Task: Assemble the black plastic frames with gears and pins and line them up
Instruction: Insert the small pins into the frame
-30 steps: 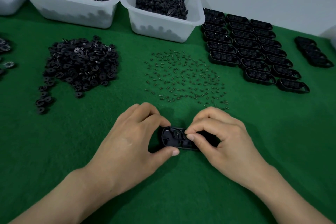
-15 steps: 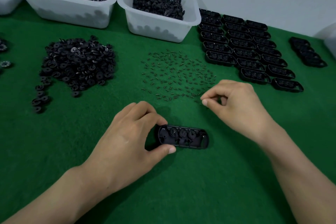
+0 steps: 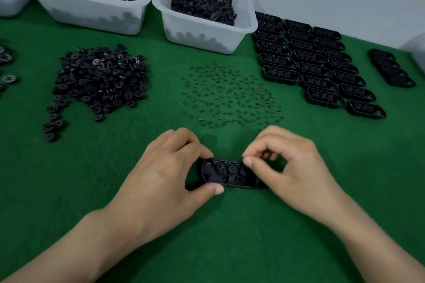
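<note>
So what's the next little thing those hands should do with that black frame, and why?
Probably lower the right hand onto the right end of the frame and press in. The left hand grips its left end, and the right fingertips pinch together there; any pin is too small to see.

Your light was dim and even; your right hand (image 3: 296,174) blurred, the green felt table (image 3: 92,190) bowed at its edges.

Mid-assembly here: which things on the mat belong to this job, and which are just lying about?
In the job: frame gripped by left hand; right hand pinching over it; scattered pins; gear pile; lined-up frames.
Lying about: left white bin; right white bin; small frame stack, far right; loose gears, left edge.
</note>
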